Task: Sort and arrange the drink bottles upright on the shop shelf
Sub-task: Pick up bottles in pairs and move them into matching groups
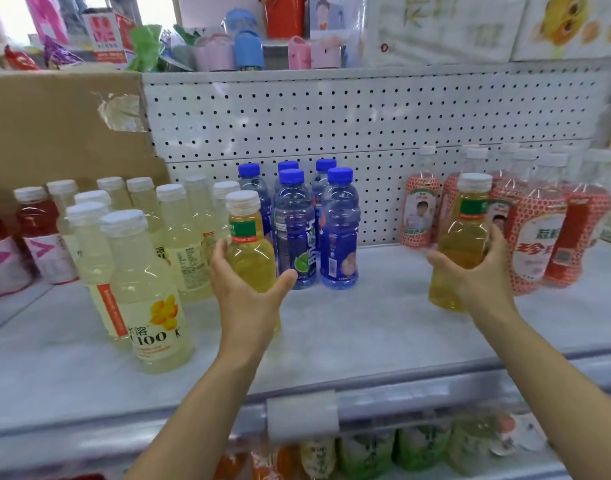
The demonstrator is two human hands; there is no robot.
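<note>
The white shelf (349, 327) carried upright pale bottles (148, 271) at left, red-patterned bottles (536, 237) at right and blue bottles (338, 230) at the back centre. One yellow bottle (250, 251) stood just beside the blue ones, and the left hand (248, 292) was spread wide around it, fingers touching its left side and thumb held clear. The right hand (484, 275) gripped a second yellow bottle (465, 233) by the red group.
</note>
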